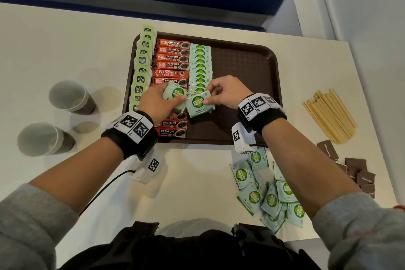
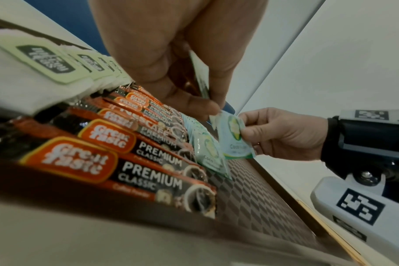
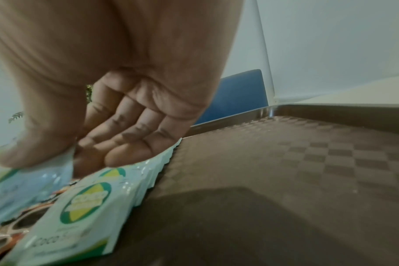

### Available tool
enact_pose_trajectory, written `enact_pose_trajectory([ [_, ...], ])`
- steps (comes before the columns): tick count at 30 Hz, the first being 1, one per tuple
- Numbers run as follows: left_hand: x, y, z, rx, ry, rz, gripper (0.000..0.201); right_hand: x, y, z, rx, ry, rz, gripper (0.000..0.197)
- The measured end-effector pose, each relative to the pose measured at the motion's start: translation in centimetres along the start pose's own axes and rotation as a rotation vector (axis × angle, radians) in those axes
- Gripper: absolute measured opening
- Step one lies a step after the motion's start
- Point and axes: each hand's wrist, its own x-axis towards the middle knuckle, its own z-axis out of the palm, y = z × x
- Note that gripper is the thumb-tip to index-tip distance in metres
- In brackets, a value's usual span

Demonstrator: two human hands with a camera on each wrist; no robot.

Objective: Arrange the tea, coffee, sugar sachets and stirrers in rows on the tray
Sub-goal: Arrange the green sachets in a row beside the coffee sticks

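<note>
A brown tray (image 1: 241, 68) holds three rows: green-tagged tea bags (image 1: 142, 66) on the left, red coffee sachets (image 1: 173, 63) beside them, and pale green Coco sugar sachets (image 1: 200, 66) in the third row. Over the near end of the sugar row, my left hand (image 1: 168, 98) grips a small stack of sugar sachets (image 1: 175, 92). My right hand (image 1: 209, 99) pinches a single sugar sachet (image 1: 199, 104) by its edge, touching the left thumb. The left wrist view shows both hands, the right hand (image 2: 251, 133) with its sachet (image 2: 233, 138). Wooden stirrers (image 1: 331, 114) lie on the table right of the tray.
A loose pile of sugar sachets (image 1: 267, 193) lies near the table's front edge on the right. Dark brown sachets (image 1: 355, 171) sit by the right edge. Two paper cups (image 1: 70, 97) (image 1: 43, 138) stand on the left. The tray's right half (image 3: 285, 171) is bare.
</note>
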Motion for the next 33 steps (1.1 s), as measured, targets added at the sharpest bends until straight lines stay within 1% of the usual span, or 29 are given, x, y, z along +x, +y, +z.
enact_pose_trajectory([
  [2, 0.2, -0.3, -0.3, -0.002, 0.027, -0.022, 0.018, -0.2, 0.5, 0.0, 0.015, -0.031, 0.024, 0.024],
  [6, 0.6, -0.5, -0.8, 0.037, 0.059, -0.007, 0.021, -0.5, 1.5, 0.7, -0.031, -0.046, 0.056, 0.027],
  [12, 0.6, -0.6, -0.7, 0.031, 0.064, 0.010, 0.019, -0.2, 1.7, 1.6, -0.045, 0.076, 0.089, 0.029],
  [18, 0.5, -0.7, -0.7, 0.027, 0.066, 0.011, 0.017, 0.1, 1.5, 1.7, -0.136, 0.143, 0.076, 0.029],
  [23, 0.5, -0.6, -0.8, 0.034, 0.065, 0.008, 0.022, 0.2, 1.7, 2.0, -0.150, 0.202, 0.058, 0.032],
  [27, 0.5, -0.6, -0.6, 0.036, 0.072, 0.008, 0.021, 0.1, 1.7, 2.0, -0.189, 0.243, 0.027, 0.035],
  [29, 0.5, -0.5, -0.6, 0.041, 0.072, 0.008, 0.021, 0.1, 1.7, 2.1, -0.205, 0.240, 0.017, 0.039],
  [33, 0.4, -0.5, -0.6, 0.035, 0.065, 0.010, 0.017, 0.1, 1.4, 2.4, -0.207, 0.199, -0.005, 0.047],
])
